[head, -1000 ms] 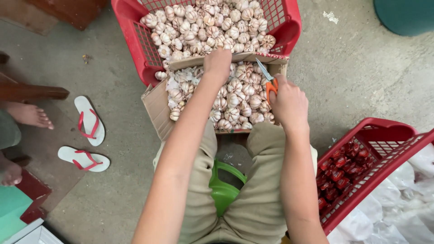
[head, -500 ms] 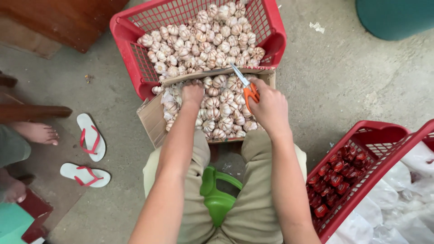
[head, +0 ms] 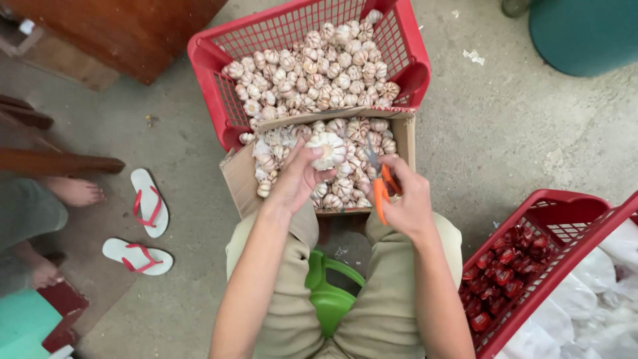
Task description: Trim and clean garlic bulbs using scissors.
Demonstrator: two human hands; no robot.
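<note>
We sit over a bare concrete floor [head: 505,153] with open room to the right, between the red basket [head: 212,60] of garlic ahead and a second red basket [head: 565,206] by our right knee. A cardboard box [head: 236,176] of garlic sits with its far edge tucked under the first basket's near rim. Our left hand [head: 296,176] hovers above the box, fingers curled around one garlic bulb [head: 327,149]. Our right hand [head: 409,203] grips orange-handled scissors [head: 380,183] just beside the bulb, over the box's right edge. White flip-flops [head: 147,203] lie well to the left
</note>
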